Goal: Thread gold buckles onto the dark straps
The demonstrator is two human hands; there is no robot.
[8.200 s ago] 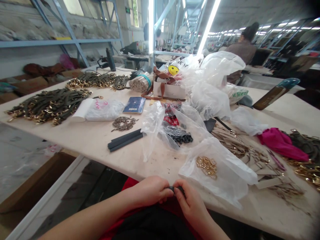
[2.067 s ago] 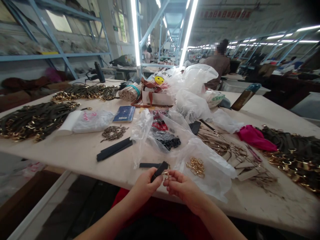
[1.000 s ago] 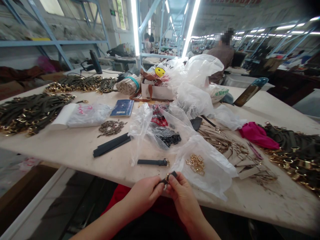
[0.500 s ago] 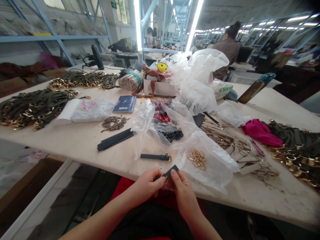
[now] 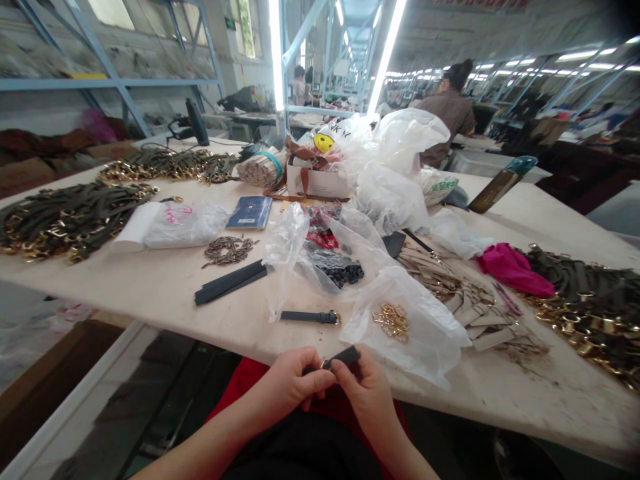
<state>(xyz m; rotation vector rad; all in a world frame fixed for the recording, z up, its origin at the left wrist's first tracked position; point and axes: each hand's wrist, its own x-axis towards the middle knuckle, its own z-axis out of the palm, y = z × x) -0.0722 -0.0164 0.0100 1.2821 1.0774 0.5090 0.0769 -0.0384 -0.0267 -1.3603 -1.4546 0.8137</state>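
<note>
Plastic bag [image 5: 285, 250] of black pieces [image 5: 347, 275], white bag [image 5: 430, 327] beneath gold buckles [image 5: 393, 322], strap [image 5: 346, 357] in grip of left hand [image 5: 297, 379] and right hand [image 5: 367, 385]

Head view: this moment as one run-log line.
left hand: holds dark strap | right hand: holds it too | buckled strap: on table

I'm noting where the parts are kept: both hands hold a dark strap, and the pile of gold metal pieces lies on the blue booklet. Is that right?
Not quite: the head view shows the gold metal pieces lying on a white plastic bag. The left hand and right hand do hold a dark strap.
</note>
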